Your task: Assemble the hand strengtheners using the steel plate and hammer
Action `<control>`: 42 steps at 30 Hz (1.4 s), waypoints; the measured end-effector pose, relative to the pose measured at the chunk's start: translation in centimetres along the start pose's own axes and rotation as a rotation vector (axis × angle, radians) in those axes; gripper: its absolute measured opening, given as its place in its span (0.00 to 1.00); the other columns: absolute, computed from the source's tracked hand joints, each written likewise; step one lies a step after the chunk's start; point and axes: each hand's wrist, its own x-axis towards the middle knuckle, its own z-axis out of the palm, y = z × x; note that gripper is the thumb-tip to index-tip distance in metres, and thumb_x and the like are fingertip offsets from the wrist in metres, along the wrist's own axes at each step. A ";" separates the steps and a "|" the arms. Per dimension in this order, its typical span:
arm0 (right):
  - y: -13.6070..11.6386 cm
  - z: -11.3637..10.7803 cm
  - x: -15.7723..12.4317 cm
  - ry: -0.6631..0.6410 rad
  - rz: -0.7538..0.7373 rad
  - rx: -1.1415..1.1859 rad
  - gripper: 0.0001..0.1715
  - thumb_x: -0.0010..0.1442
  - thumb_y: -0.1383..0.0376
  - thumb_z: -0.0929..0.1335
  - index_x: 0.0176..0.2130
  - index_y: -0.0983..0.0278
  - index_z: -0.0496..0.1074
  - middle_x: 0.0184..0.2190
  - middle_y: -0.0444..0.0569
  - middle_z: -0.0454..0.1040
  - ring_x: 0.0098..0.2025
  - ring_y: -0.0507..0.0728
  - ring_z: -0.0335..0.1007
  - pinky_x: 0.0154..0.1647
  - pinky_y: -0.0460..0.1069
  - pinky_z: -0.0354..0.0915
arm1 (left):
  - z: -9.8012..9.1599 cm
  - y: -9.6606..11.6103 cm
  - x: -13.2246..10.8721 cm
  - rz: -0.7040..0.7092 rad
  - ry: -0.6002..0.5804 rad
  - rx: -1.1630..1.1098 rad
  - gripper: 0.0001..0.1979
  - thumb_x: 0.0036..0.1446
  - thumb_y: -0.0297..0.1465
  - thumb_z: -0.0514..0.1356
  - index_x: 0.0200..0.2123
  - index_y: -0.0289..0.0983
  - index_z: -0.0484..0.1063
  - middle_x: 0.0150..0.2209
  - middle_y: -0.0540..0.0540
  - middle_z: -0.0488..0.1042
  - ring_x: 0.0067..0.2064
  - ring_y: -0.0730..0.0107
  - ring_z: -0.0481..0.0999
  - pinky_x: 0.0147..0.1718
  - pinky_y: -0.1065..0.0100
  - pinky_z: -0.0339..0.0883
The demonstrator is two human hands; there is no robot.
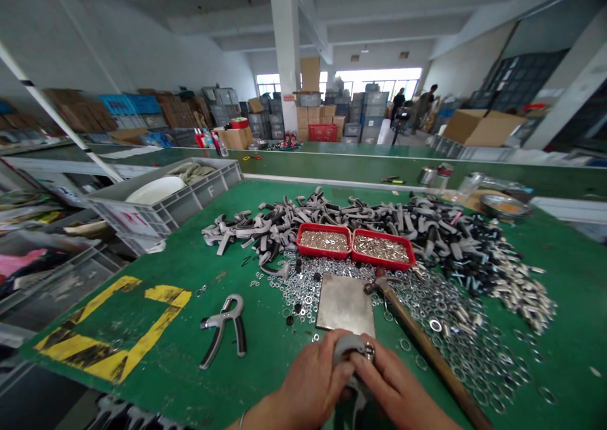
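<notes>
Close to the table's front edge, my left hand (310, 373) is closed around a grey hand-grip exerciser part (348, 344) with a curved top. My right hand (396, 379) pinches the same part from the other side, its fingers by a small shiny metal piece (368, 351). Its lower end is dark and partly hidden by my hands. Just beyond them lies a flat metal plate (346, 303). A hammer (417, 332) with a wooden handle rests right of the plate. To the left, an assembled grey and black hand-grip exerciser (225, 329) lies on the green table.
Two red trays (324, 253) of small metal parts stand behind the plate. Loose washers (303, 284) and metal rings (493, 360) spread around. A heap of grey handles (275, 221) lies farther back. Yellow-black tape (126, 360) marks the left, near a grey crate (208, 193).
</notes>
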 end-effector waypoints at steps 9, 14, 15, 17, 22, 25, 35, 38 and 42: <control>-0.3 -0.2 -1.0 -0.075 0.004 0.112 0.12 0.66 0.62 0.59 0.44 0.60 0.69 0.30 0.47 0.77 0.30 0.55 0.74 0.34 0.47 0.69 | -2.0 2.5 0.6 0.152 -0.173 0.052 0.22 0.65 0.41 0.50 0.58 0.38 0.64 0.43 0.37 0.78 0.38 0.55 0.80 0.38 0.60 0.68; 0.5 -1.6 0.3 -0.035 0.014 0.037 0.15 0.68 0.59 0.58 0.45 0.61 0.69 0.32 0.48 0.77 0.36 0.56 0.76 0.39 0.49 0.71 | -1.4 2.1 2.9 0.186 -0.135 0.104 0.23 0.66 0.42 0.46 0.58 0.36 0.63 0.40 0.37 0.77 0.35 0.58 0.79 0.36 0.62 0.68; 1.1 -2.0 1.0 -0.031 0.030 -0.014 0.16 0.68 0.58 0.58 0.46 0.61 0.69 0.34 0.48 0.78 0.36 0.56 0.76 0.39 0.50 0.71 | -1.3 1.6 3.9 0.155 -0.128 0.124 0.24 0.67 0.42 0.44 0.59 0.36 0.61 0.37 0.39 0.77 0.34 0.59 0.79 0.35 0.62 0.68; 2.7 -3.6 3.3 -0.070 0.051 -0.206 0.18 0.69 0.56 0.58 0.49 0.61 0.69 0.34 0.47 0.78 0.35 0.56 0.76 0.38 0.49 0.71 | -1.2 0.2 6.5 0.093 -0.130 0.209 0.25 0.69 0.42 0.41 0.60 0.35 0.60 0.32 0.42 0.77 0.34 0.59 0.79 0.34 0.63 0.69; 7.6 -11.1 10.6 0.061 0.049 -0.621 0.19 0.66 0.60 0.63 0.53 0.65 0.70 0.45 0.55 0.78 0.46 0.60 0.74 0.47 0.52 0.68 | -1.9 -3.0 13.3 0.125 -0.129 0.708 0.21 0.69 0.40 0.45 0.47 0.33 0.72 0.37 0.38 0.78 0.40 0.54 0.79 0.38 0.61 0.70; 9.9 -15.3 14.3 0.155 0.099 -0.762 0.14 0.66 0.65 0.63 0.42 0.66 0.77 0.44 0.57 0.78 0.50 0.63 0.71 0.54 0.55 0.62 | -3.0 -3.0 16.4 0.190 -0.134 0.779 0.17 0.67 0.37 0.50 0.39 0.33 0.75 0.40 0.36 0.76 0.44 0.54 0.77 0.44 0.60 0.69; 14.5 -14.9 21.2 0.209 0.194 -1.060 0.12 0.65 0.60 0.68 0.44 0.65 0.73 0.48 0.50 0.73 0.51 0.60 0.70 0.50 0.59 0.67 | -2.5 -0.1 31.9 0.292 -0.144 0.869 0.10 0.63 0.24 0.54 0.38 0.33 0.77 0.40 0.36 0.80 0.44 0.56 0.79 0.44 0.62 0.70; 15.2 -14.8 21.2 0.219 0.182 -1.088 0.09 0.65 0.64 0.67 0.42 0.67 0.72 0.46 0.53 0.74 0.52 0.61 0.68 0.49 0.56 0.66 | -0.5 -0.9 34.4 0.274 -0.171 0.884 0.08 0.60 0.22 0.57 0.35 0.31 0.78 0.38 0.34 0.80 0.44 0.52 0.79 0.46 0.56 0.69; 15.8 -14.8 20.9 0.229 0.176 -1.096 0.08 0.67 0.68 0.63 0.43 0.68 0.70 0.43 0.59 0.75 0.48 0.64 0.67 0.46 0.53 0.63 | 0.9 -2.2 34.8 0.242 -0.162 0.867 0.08 0.60 0.21 0.57 0.34 0.29 0.77 0.36 0.32 0.79 0.43 0.50 0.79 0.48 0.51 0.67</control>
